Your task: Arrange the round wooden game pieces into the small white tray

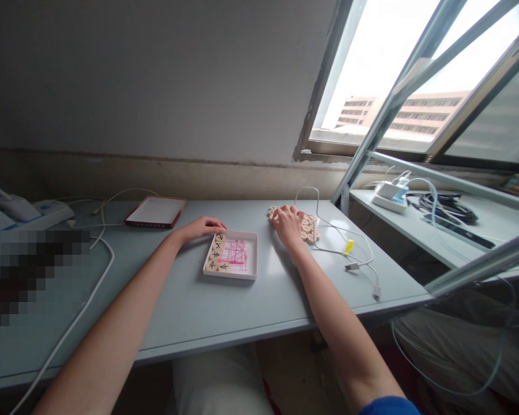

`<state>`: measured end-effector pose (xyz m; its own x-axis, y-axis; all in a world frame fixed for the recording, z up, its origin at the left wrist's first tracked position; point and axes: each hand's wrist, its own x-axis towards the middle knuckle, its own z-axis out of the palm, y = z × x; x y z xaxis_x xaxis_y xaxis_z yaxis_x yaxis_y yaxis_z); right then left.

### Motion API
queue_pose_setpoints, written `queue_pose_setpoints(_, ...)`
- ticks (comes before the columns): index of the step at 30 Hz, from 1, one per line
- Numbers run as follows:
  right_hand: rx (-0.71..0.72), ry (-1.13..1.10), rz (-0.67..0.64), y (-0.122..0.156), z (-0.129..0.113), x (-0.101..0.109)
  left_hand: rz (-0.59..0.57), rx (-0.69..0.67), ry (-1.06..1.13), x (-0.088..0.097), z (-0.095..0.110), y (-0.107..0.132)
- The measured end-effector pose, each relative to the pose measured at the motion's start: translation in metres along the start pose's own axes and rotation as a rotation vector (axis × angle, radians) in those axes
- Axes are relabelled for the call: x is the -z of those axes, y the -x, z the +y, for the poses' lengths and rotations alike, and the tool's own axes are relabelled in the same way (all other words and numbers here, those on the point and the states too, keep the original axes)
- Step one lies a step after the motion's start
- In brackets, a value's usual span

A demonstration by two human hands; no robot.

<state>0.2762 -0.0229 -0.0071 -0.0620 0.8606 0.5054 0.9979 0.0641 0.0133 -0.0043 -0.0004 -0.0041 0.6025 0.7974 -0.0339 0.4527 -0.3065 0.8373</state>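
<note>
A shallow white tray (251,256) with a pink grid drawn inside lies on the grey table (207,305). Several round wooden pieces (217,253) with black marks line its left side. My left hand (203,226) rests palm down at the tray's far left corner, fingers stretched out, touching the rim. My right hand (288,223) lies over a heap of loose wooden pieces (309,227) to the right of the tray, fingers curled down among them; whether it holds one is hidden.
A red-edged tablet (155,211) lies at the back of the table. White cables (350,253) trail right of the heap and another cable (93,282) crosses the left. A second table (458,242) with a power strip (390,196) stands right.
</note>
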Motion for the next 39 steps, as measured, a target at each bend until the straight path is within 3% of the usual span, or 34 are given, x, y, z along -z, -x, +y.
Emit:
queue_pose_setpoints(8,0.021,-0.116,0.016,-0.002,-0.006,0.013,0.0,-0.001,0.01,0.0,0.0,0.0)
queue_pose_setpoints(10,0.157,-0.297,-0.078,-0.001,-0.014,0.025,-0.004,-0.008,0.015,0.001,-0.001,-0.001)
queue_pose_setpoints(15,0.728,-0.707,-0.529,0.013,-0.055,0.044,-0.001,-0.047,0.009,0.001,-0.004,-0.003)
queue_pose_setpoints(17,0.817,-0.76,-0.606,0.02,-0.071,0.046,0.008,-0.054,-0.004,0.0,-0.003,-0.003)
queue_pose_setpoints(19,0.846,-0.796,-0.604,0.024,-0.079,0.045,0.013,-0.054,-0.012,0.0,-0.001,-0.003)
queue_pose_setpoints(23,0.771,-0.789,-0.512,0.017,-0.069,0.045,0.002,-0.047,-0.01,0.0,0.001,-0.002)
queue_pose_setpoints(28,0.373,-0.495,-0.282,0.002,-0.025,0.038,-0.013,-0.029,-0.003,0.0,-0.002,-0.002)
queue_pose_setpoints(33,0.126,-0.148,-0.249,0.0,0.006,0.025,-0.023,-0.015,0.011,0.001,-0.004,-0.002)
queue_pose_setpoints(39,0.134,-0.116,-0.163,-0.001,0.008,0.022,-0.032,-0.018,0.022,0.001,-0.003,0.0)
